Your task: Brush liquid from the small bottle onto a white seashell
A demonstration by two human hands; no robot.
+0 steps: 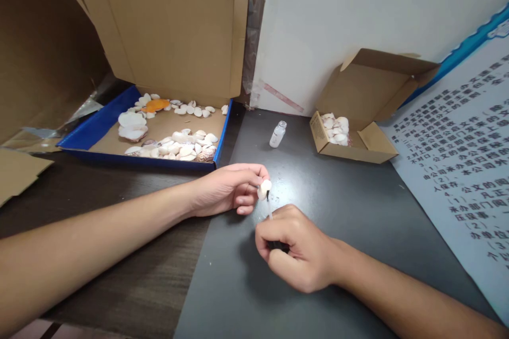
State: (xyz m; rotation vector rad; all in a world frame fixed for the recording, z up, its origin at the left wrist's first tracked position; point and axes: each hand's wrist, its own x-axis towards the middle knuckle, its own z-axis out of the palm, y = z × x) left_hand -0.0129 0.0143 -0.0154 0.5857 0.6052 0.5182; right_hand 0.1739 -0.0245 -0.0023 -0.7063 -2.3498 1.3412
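My left hand (234, 189) pinches a small white seashell (263, 189) between thumb and fingers, above the grey board. In my right hand (296, 246) is a small brush (270, 208) with a black cap-like handle, mostly covered by my fingers. Its thin pale stem points up, and the dark tip appears to touch the shell's right side. Beyond my hands stands a small uncapped glass bottle (277, 135) with whitish content, tilted in view.
A blue-edged cardboard box (107, 135) with several seashells (181, 145) lies open at the left. At the back right, a smaller brown box (358, 154) holds more shells (336, 130). A printed sheet (457, 169) leans along the right. The grey board (358, 206) covers the dark wooden table (151, 275).
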